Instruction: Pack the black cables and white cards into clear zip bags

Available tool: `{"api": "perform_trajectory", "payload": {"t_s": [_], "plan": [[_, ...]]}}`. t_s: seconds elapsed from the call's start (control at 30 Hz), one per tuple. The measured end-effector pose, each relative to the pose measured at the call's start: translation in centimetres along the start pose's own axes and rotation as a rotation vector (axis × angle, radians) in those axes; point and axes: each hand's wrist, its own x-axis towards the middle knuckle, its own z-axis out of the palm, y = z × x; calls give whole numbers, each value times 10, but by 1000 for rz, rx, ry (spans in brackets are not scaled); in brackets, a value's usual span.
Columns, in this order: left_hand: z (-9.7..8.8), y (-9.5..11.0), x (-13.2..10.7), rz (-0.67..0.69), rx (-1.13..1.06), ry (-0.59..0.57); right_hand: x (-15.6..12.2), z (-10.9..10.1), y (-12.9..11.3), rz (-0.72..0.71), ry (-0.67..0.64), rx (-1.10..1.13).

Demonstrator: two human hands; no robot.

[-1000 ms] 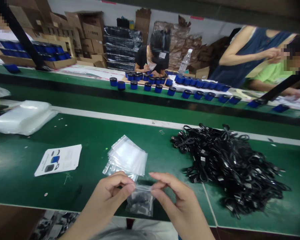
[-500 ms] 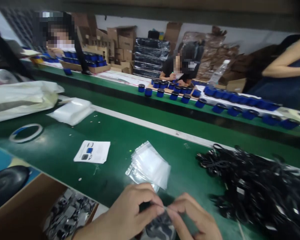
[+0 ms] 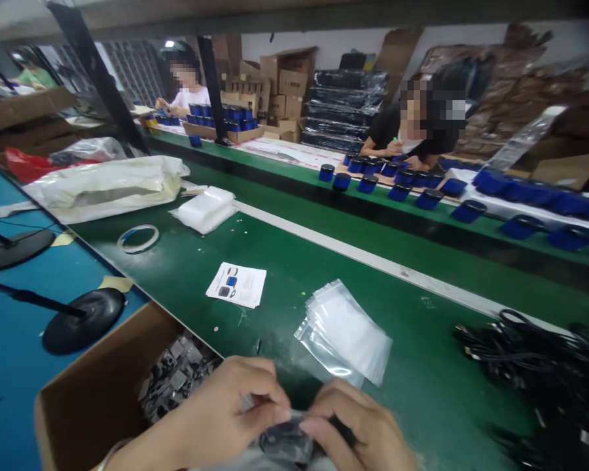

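Between my two hands, low in the head view, is a small clear plastic bag (image 3: 287, 439) with something black inside, perhaps a coiled cable. My left hand (image 3: 245, 405) pinches the bag's top edge between thumb and forefinger. Close beside it, my right hand (image 3: 356, 425) pinches the same edge. Just beyond my hands lies a fanned stack of clear zip bags (image 3: 348, 330). Left of those sits a pile of printed leaflets (image 3: 237, 285). A heap of black cables (image 3: 535, 373) spreads at the right.
An open cardboard box (image 3: 93, 386) of small packed bags stands at lower left. Beyond are a tape roll (image 3: 138, 239), a pack of plastic bags (image 3: 205, 208) and a black round base (image 3: 83, 319). Blue jars (image 3: 401, 190) line the far ledge, where people work.
The view has swung left, so things on the bench appear further right and more of the box shows. Both hands keep their pinch on the bag's edge.
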Motion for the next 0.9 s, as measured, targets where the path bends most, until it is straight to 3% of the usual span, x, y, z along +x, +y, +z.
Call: {"api": "perform_trajectory", "payload": {"t_s": [0.07,0.17,0.27,0.37,0.47,0.53,0.63,0.77,0.9], "plan": [[-21,-14,-19,-97,107,-31,7,5,-3,-5,-24,5],[-55,-53,-51,-220,329,-34,8,6,-4,27,-29,-65],[-82,-98,-81,-322,508,130,3,4,1,18,-58,-126],[-97,-113,-89,-365,568,244,1,3,4,12,-96,-156],[-102,-91,-64,-265,611,301,6,3,2,21,-146,-177],[-101,-70,-33,-69,735,325,14,3,-4,31,-184,-189],[-101,-55,16,115,805,213,26,0,-15,39,-222,-209],[-107,-67,54,177,798,45,33,-2,-22,48,-244,-222],[-112,-80,57,181,787,-4,42,-2,-22,61,-278,-211]]}}
